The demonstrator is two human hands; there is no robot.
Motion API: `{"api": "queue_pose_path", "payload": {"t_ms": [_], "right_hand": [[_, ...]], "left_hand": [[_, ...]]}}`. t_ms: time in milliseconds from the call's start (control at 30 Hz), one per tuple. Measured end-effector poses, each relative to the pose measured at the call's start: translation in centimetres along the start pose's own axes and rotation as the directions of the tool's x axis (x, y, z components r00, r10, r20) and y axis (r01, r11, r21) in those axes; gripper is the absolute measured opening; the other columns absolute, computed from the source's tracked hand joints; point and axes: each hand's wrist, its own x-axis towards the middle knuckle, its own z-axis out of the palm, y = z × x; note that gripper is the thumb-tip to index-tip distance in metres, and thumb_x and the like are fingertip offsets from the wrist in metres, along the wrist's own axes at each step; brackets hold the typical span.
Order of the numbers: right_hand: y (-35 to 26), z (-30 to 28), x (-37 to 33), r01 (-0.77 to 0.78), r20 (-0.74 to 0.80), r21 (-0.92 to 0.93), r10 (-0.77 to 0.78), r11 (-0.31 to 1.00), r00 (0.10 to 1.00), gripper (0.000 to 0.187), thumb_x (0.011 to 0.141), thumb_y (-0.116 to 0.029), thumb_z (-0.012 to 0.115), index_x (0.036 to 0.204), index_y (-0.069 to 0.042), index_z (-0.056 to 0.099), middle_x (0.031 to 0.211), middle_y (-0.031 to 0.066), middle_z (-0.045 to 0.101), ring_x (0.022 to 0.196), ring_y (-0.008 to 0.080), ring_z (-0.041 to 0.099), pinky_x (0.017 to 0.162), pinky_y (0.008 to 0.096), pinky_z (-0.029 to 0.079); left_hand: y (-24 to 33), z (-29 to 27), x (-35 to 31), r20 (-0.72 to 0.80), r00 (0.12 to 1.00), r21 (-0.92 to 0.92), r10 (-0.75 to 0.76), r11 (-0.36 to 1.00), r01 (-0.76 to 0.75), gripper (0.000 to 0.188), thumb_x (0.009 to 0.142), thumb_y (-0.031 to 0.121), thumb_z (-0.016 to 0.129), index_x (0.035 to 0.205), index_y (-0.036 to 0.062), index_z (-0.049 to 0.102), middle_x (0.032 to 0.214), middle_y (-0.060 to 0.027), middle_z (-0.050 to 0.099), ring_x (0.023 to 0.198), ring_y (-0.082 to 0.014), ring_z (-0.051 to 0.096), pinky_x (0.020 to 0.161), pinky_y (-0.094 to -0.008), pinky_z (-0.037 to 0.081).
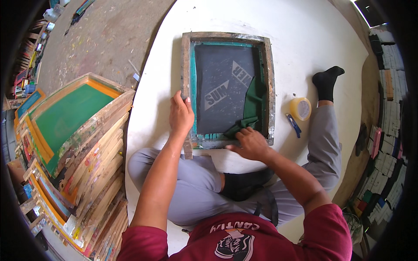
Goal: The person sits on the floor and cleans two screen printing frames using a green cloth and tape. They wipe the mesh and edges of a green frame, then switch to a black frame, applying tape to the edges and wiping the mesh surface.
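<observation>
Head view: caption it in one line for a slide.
Seated person's left hand steadies a wooden screen-printing frame while right hand presses a green cloth.

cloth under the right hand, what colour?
Dark green cloth, bunched inside the wooden screen frame beneath the right hand; head view.

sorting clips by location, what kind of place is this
Likely a screen-printing workshop: the left hand steadies a wooden screen frame, the right hand holds a green cloth, beside stacked frames.
</observation>
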Motion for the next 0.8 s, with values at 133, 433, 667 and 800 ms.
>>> {"api": "queue_pose_path", "payload": {"t_ms": [133,433,667,800], "right_hand": [[-4.6,1.8,3.6,0.077,0.016,0.126,-0.080,0.989,0.997,0.076,0.097,-0.072,0.058,0.118,-0.001,0.073,0.120,0.0184,0.068,0.123,0.0368,0.060,0.102,0.0526,0.049],[-7.5,2.0,6.2,0.180,0.038,0.321,-0.202,0.930,0.979,0.073,0.089,-0.076,0.065,0.134,-0.019,0.073,0.135,0.0104,0.064,0.131,0.0364,0.054,0.112,0.0536,0.044],[-8.8,2.6,6.6,0.130,0.051,0.392,-0.162,0.911,0.985,0.075,0.090,-0.077,0.063,0.134,-0.017,0.073,0.138,0.0089,0.065,0.132,0.0362,0.055,0.114,0.0559,0.042],[-8.1,1.7,7.5,0.088,0.150,0.401,-0.160,0.912,0.976,0.077,0.091,-0.078,0.061,0.132,-0.014,0.073,0.136,0.0113,0.066,0.132,0.0374,0.055,0.114,0.0558,0.042]], "left_hand": [[0.1,0.1,0.0,0.000,1.000,0.001,0.000,1.000,0.000,0.043,0.110,0.023,0.053,0.147,0.0033,0.041,0.135,-0.0271,0.059,0.119,-0.0477,0.062,0.095,-0.0550,0.054],[0.2,-0.3,0.1,0.041,0.999,-0.006,0.002,1.000,-0.002,0.043,0.111,0.022,0.051,0.146,0.0007,0.040,0.135,-0.0303,0.058,0.118,-0.0500,0.062,0.095,-0.0563,0.053],[0.2,-0.3,0.0,0.041,0.999,-0.002,0.010,1.000,-0.010,0.042,0.111,0.021,0.050,0.146,0.0003,0.040,0.135,-0.0303,0.057,0.117,-0.0503,0.062,0.093,-0.0562,0.053],[0.3,-0.4,0.1,0.037,0.999,0.010,0.023,1.000,-0.023,0.043,0.111,0.021,0.050,0.146,0.0001,0.039,0.136,-0.0302,0.056,0.118,-0.0501,0.062,0.094,-0.0559,0.053]]}}
